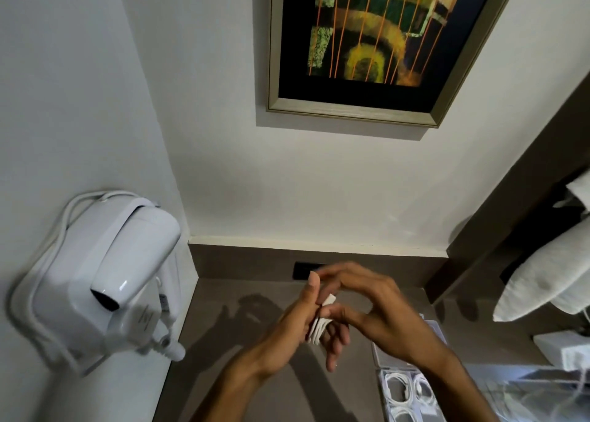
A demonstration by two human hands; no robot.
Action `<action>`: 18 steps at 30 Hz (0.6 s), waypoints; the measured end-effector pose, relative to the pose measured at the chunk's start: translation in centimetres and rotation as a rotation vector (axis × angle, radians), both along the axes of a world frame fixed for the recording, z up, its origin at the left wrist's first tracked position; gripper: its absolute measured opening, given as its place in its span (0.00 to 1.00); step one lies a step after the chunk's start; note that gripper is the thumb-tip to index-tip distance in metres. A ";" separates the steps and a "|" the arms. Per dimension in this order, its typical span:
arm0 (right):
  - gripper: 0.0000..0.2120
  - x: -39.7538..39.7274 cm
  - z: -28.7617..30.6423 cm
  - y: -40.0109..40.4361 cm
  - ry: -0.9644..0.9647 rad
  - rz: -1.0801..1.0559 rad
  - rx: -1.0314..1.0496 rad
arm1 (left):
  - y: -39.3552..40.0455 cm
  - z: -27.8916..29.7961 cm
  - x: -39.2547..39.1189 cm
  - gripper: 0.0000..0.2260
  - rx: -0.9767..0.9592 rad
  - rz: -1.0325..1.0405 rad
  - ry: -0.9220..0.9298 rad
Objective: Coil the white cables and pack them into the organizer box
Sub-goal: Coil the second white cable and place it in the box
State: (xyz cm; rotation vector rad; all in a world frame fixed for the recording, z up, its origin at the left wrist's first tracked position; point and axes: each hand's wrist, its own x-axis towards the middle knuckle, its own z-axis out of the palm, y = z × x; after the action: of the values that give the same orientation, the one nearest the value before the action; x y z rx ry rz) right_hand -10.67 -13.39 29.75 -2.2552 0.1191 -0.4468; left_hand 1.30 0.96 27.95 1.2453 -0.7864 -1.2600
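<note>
A white cable (320, 327) is wound in several loops around the fingers of my left hand (295, 322), held upright above the brown counter. My right hand (370, 310) reaches in from the right, its fingertips pinching the cable's upper end next to my left thumb. A clear organizer box (381, 389) lies on the counter at the lower right, under my right forearm. Coiled white cables (397, 386) sit in its compartments. Part of the box is hidden by my arm.
A white wall-mounted hair dryer (127, 262) with its cord hangs on the left wall. A framed painting (376, 38) hangs above. A black socket plate (303, 271) sits in the backsplash. White towels (542, 281) hang at right, above a small white box (565, 349).
</note>
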 end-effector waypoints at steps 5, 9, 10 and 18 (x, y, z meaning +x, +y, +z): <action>0.06 0.4 -2.0 0.5 0.017 0.005 0.276 | 0.3 0.2 0.6 0.31 0.016 0.003 0.022; 0.07 0.6 -4.1 1.8 -0.082 -0.155 0.268 | -0.5 -0.8 -0.3 0.38 0.098 0.185 -0.066; 0.08 0.7 -4.6 2.2 -0.100 -0.192 0.306 | -0.8 -1.3 -0.7 0.38 0.134 0.253 -0.128; 0.08 0.5 -6.4 4.0 -0.217 -0.427 0.478 | -2.7 -3.7 -3.3 0.30 0.133 0.715 -0.457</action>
State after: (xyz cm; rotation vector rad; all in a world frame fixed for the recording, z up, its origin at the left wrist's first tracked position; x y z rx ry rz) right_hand -10.19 -9.38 23.40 -1.6945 0.5415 -0.7929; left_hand -2.02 -1.69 24.29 1.7503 -0.4921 -0.4543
